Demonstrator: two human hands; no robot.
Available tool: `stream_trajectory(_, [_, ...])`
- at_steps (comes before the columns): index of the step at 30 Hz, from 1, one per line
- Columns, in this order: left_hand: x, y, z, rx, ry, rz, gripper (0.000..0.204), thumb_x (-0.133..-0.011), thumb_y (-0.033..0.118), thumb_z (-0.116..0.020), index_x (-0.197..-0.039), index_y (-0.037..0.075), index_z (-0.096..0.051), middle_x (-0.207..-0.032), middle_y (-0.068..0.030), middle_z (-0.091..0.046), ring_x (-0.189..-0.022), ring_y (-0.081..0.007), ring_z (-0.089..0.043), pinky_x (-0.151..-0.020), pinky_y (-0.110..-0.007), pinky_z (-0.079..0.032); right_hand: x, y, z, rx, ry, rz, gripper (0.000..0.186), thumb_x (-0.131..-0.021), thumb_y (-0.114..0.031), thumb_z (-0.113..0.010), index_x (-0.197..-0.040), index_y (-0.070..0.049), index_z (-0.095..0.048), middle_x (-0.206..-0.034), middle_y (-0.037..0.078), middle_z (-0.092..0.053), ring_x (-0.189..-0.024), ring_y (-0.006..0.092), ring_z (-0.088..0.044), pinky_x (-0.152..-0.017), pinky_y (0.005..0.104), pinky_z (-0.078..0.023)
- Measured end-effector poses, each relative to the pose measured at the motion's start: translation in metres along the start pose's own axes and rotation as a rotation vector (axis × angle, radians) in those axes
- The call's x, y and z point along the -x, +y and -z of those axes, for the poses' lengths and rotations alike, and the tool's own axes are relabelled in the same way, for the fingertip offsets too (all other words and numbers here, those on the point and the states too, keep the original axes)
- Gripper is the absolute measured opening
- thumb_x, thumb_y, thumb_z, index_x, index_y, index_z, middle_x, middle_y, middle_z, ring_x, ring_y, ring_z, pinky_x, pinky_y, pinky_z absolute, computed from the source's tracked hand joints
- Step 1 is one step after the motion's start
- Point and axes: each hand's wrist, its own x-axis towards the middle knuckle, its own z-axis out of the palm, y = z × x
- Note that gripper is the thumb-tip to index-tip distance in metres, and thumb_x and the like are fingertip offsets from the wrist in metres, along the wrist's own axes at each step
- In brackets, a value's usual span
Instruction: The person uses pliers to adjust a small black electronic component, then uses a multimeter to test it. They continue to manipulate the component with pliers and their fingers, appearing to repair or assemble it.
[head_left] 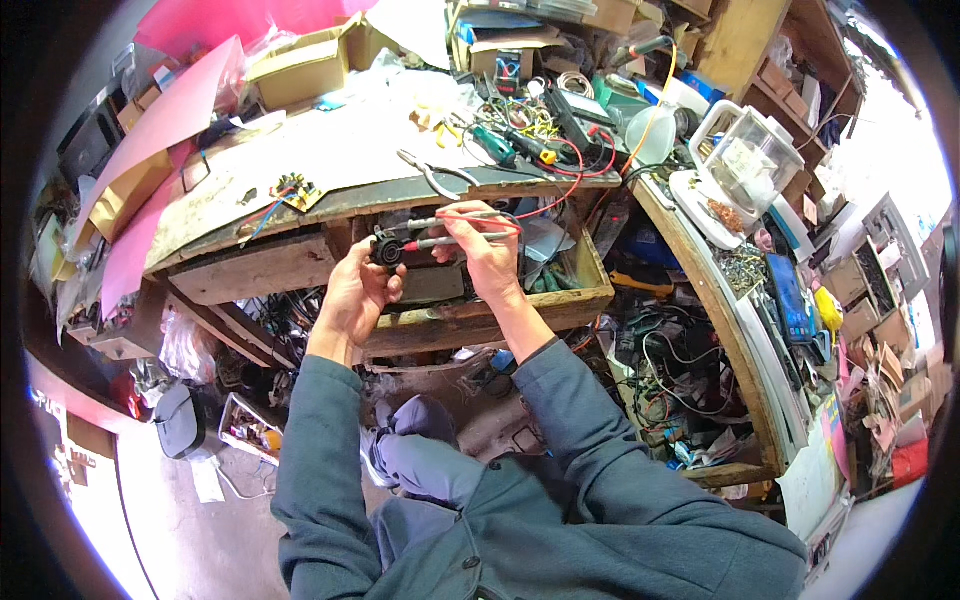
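Observation:
My left hand (350, 297) is closed around a small black round part (389, 250), which looks like an electrical connector; its exact kind is unclear. In my right hand (488, 258) are two meter probes, held side by side like chopsticks. The red probe (430, 243) reaches the black part, and the other probe (428, 223) lies just above it; whether both tips touch metal is too small to tell. A red lead (568, 192) runs from the probes up to a dark multimeter (572, 118) on the bench. Both hands are above an open wooden drawer (480, 325).
Pliers (437, 178) lie at the bench edge, near a green-handled screwdriver (494, 146). A small circuit board with wires (296, 190) is farther left. On the right stands a clear-walled appliance (750, 150), above a compartment of tangled cables (670, 370). Cardboard boxes (300, 75) stand behind.

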Motion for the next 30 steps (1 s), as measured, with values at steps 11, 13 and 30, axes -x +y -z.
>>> stream_trajectory(11, [-0.003,-0.004,0.010,-0.029,-0.044,-0.017,0.035,-0.102,0.041,-0.051,-0.111,0.007,-0.059,-0.088,-0.0116,-0.065,-0.070,-0.0178,-0.054,-0.067,-0.034,-0.043,0.001,0.000,-0.003,0.030,0.018,0.022,0.013,-0.096,-0.009,-0.066,-0.101,0.002,-0.069,-0.084,0.010,-0.073,-0.063,0.0139,-0.068,-0.055,0.0251,-0.056])
stream_trajectory(13, [-0.002,-0.004,0.003,-0.038,-0.009,0.000,0.036,-0.102,0.041,-0.051,-0.112,0.008,-0.060,-0.089,-0.0117,-0.065,-0.071,-0.0176,-0.054,-0.067,-0.034,-0.043,0.002,-0.001,-0.001,0.039,0.018,0.013,0.012,-0.097,-0.009,-0.065,-0.101,0.002,-0.069,-0.084,0.011,-0.073,-0.063,0.0142,-0.068,-0.054,0.0255,-0.056])
stream_trajectory(30, [-0.002,-0.002,0.008,-0.026,-0.009,-0.007,0.038,-0.103,0.039,-0.050,-0.117,0.005,-0.060,-0.089,-0.0134,-0.067,-0.070,-0.0187,-0.059,-0.066,-0.035,-0.048,0.001,0.000,-0.002,0.031,-0.002,0.089,0.011,-0.097,-0.007,-0.065,-0.100,0.003,-0.068,-0.082,0.014,-0.072,-0.062,0.0162,-0.069,-0.053,0.0265,-0.056])
